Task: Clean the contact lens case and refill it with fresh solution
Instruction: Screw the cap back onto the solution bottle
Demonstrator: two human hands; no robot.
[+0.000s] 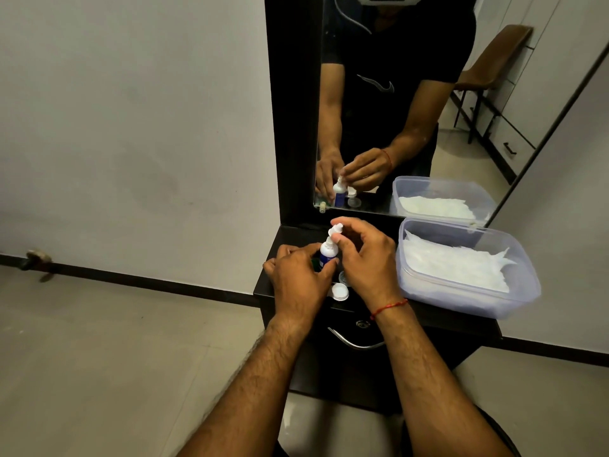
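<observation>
Pale grey walls meet a light tiled floor along a dark skirting strip, and a narrow black dressing unit (333,232) with a tall mirror (412,103) stands against the wall.

At far left, a small brown fitting (34,260) sits low on the wall by the skirting.

On the unit's top, the left hand (301,280) is curled around the lower body of a small solution bottle (327,253), white above with a blue label; the label's print is too small and blurred to read. A bit of something green (314,261) shows between the left fingers, but I cannot tell what it is. The bottle stands upright.

At its tip, the right hand (365,258) pinches the white cap (335,229) between thumb and forefinger, the other fingers loosely bent. A red thread bracelet (389,307) circles that wrist.

Just in front of the bottle, between the two hands, the contact lens case shows only in part: a round white piece (340,291) lies on the black top, and a clear round part (343,277) sits just beyond it, partly hidden under the right hand. No writing can be made out on either.

Below the top, a curved metal drawer handle (356,342) shows between the forearms.

To the right, a translucent plastic container (527,285) rests on the unit, holding white tissues (454,265).

The mirror repeats the hands, bottle and container; the reflected black shirt bears a pale curved logo, with no lettering legible. A brown chair (494,57) appears in the reflection at right.
</observation>
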